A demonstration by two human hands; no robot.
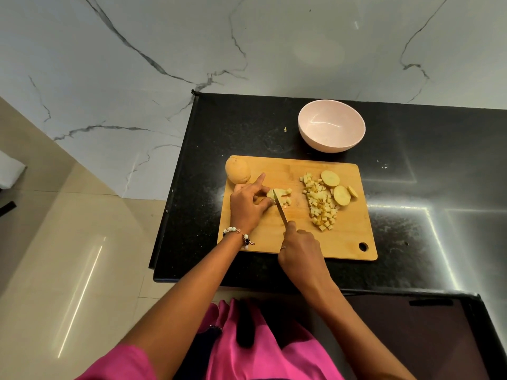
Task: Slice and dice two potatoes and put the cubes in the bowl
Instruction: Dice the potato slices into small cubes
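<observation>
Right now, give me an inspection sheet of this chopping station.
Surface: black counter, wooden cutting board on it.
Job's things: whole potato at board's far left corner; slices and cube pile at right; pink bowl empty beyond board.
Clutter: small yellow scrap on counter.
Hands: left hand holds potato piece; right hand grips knife, blade cutting into the piece.
Cables: nothing seen.
Surroundings: marble wall, tiled floor.
</observation>
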